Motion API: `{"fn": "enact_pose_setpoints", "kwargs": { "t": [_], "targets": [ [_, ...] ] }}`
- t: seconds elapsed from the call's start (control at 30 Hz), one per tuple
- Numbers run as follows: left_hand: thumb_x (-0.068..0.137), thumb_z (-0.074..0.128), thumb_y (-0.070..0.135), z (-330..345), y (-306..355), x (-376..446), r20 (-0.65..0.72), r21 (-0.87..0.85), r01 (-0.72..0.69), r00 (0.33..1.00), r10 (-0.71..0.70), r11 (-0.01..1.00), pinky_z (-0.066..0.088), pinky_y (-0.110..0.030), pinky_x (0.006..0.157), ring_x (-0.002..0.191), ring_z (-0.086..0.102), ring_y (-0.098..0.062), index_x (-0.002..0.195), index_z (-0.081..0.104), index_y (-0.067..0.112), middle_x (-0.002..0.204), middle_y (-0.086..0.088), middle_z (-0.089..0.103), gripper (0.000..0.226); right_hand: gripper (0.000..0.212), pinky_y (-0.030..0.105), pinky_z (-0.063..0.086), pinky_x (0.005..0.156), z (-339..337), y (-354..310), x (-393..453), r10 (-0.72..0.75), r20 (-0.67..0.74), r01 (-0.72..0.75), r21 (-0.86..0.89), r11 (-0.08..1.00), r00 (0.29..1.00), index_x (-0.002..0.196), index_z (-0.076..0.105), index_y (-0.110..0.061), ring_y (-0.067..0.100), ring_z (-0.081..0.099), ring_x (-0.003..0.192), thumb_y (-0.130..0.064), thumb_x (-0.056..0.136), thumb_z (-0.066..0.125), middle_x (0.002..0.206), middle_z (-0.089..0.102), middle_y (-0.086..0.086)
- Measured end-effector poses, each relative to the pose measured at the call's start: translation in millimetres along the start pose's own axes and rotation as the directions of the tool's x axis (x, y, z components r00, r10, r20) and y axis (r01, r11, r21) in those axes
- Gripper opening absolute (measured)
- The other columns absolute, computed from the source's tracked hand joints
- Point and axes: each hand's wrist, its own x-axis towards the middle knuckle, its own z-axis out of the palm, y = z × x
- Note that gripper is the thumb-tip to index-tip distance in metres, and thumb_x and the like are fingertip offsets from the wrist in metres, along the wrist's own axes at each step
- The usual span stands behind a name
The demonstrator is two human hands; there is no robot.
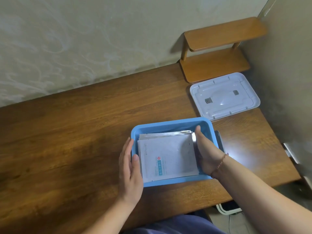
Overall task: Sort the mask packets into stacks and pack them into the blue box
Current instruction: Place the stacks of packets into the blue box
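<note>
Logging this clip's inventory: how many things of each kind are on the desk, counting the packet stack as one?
Blue box: 1
Stack of mask packets, single packets too overlapped to count: 1
White lid: 1
Wooden shelf: 1
Dark object behind the box, mostly hidden: 1
Total: 5

Just one head-worn wide-angle cam, looking forward and down over the worktop (84, 132) from the person's seat; pretty close in, wall straight ahead; no second view sharing anything.
</note>
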Motion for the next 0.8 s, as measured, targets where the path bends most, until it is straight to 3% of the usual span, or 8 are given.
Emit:
{"fn": "enact_pose_setpoints", "kwargs": {
  "t": [0.13, 0.2, 0.33, 0.4, 0.5, 0.6, 0.73, 0.8],
  "targets": [
    [0.096, 0.033, 0.049, -13.0, 0.3, -2.8, 0.011, 0.053, -0.029, 1.0, 0.029, 0.998, 0.032, -0.049, 0.116, 0.143, 0.028, -0.003, 0.146, 0.036, 0.031, 0.156, 0.015, 0.032, 0.053, 0.049, 0.041, 0.038, 0.111, -17.1, 17.0, -32.9, -0.249, -0.005, 0.248, 0.073, 0.966, 0.969, 0.11, 0.065, -0.029, 0.009, 0.06, 0.112, -0.067, 0.088, 0.043, 0.114, 0.07, -0.009],
    [0.096, 0.033, 0.052, -15.7, 0.5, -6.1, 0.032, 0.103, -0.048, 0.998, 0.045, 0.993, 0.033, -0.048, 0.115, 0.144, 0.025, -0.002, 0.147, 0.032, 0.037, 0.157, 0.018, 0.027, 0.053, 0.063, 0.037, 0.032, 0.115, -28.7, 30.8, -46.5, -0.374, -0.042, 0.376, 0.06, 0.925, 0.927, 0.132, 0.055, -0.032, 0.001, 0.051, 0.125, -0.067, 0.08, 0.058, 0.131, 0.06, -0.016],
    [0.092, 0.032, 0.062, -10.8, 3.7, -17.0, 0.088, 0.142, -0.041, 0.996, 0.029, 0.989, 0.041, -0.047, 0.11, 0.145, 0.021, 0.0, 0.144, 0.032, 0.044, 0.157, 0.025, 0.021, 0.055, 0.036, 0.011, 0.044, 0.095, -23.5, 42.4, -46.6, -0.496, -0.035, 0.455, -0.347, 0.82, 0.867, 0.132, 0.055, -0.018, -0.018, 0.054, 0.103, -0.025, 0.097, 0.054, 0.111, 0.064, -0.021],
    [0.093, 0.034, 0.059, -6.3, 4.8, -21.0, 0.08, 0.158, -0.014, 0.997, 0.001, 0.987, 0.045, -0.047, 0.106, 0.144, 0.022, 0.0, 0.143, 0.034, 0.045, 0.156, 0.028, 0.02, 0.052, 0.032, 0.019, 0.049, 0.094, -17.3, 45.0, -38.8, -0.542, 0.028, 0.492, -0.461, 0.739, 0.84, 0.127, 0.056, -0.023, -0.01, 0.056, 0.107, -0.03, 0.097, 0.052, 0.114, 0.063, -0.02],
    [0.092, 0.036, 0.058, -3.7, 6.2, -20.8, 0.059, 0.174, -0.012, 0.998, 0.002, 0.985, 0.047, -0.048, 0.105, 0.144, 0.023, -0.001, 0.144, 0.038, 0.042, 0.155, 0.031, 0.019, 0.054, 0.022, 0.01, 0.049, 0.069, -14.7, 44.1, -39.1, -0.547, 0.094, 0.506, -0.534, 0.677, 0.832, 0.116, 0.055, -0.025, 0.0, 0.059, 0.092, -0.035, 0.097, 0.049, 0.108, 0.063, -0.013],
    [0.092, 0.035, 0.06, -3.4, 3.4, -19.7, 0.061, 0.207, -0.034, 0.998, 0.022, 0.978, 0.044, -0.047, 0.107, 0.145, 0.021, -0.002, 0.147, 0.039, 0.034, 0.156, 0.03, 0.018, 0.061, 0.025, 0.021, 0.055, 0.082, -11.1, 46.0, -45.6, -0.557, 0.139, 0.537, -0.53, 0.657, 0.819, 0.118, 0.053, -0.027, 0.002, 0.06, 0.103, -0.037, 0.096, 0.05, 0.113, 0.063, -0.015],
    [0.09, 0.031, 0.062, -0.5, 12.2, -20.9, 0.058, 0.216, -0.053, 0.997, 0.041, 0.975, 0.038, -0.013, 0.104, 0.143, 0.017, 0.005, 0.148, 0.038, 0.028, 0.151, 0.036, 0.015, 0.068, 0.02, 0.023, 0.055, 0.085, -8.0, 46.5, -46.3, -0.559, 0.17, 0.562, -0.487, 0.669, 0.812, 0.115, 0.054, -0.026, 0.004, 0.061, 0.105, -0.032, 0.095, 0.053, 0.112, 0.064, -0.013],
    [0.091, 0.032, 0.061, -1.1, 13.6, -20.8, 0.068, 0.208, -0.059, 0.997, 0.046, 0.976, 0.034, -0.008, 0.103, 0.144, 0.016, 0.004, 0.148, 0.038, 0.028, 0.152, 0.034, 0.016, 0.066, 0.018, 0.027, 0.056, 0.085, -9.4, 45.7, -46.5, -0.552, 0.181, 0.561, -0.493, 0.665, 0.814, 0.111, 0.055, -0.027, 0.003, 0.061, 0.105, -0.033, 0.095, 0.054, 0.111, 0.065, -0.013]
  ]
}}
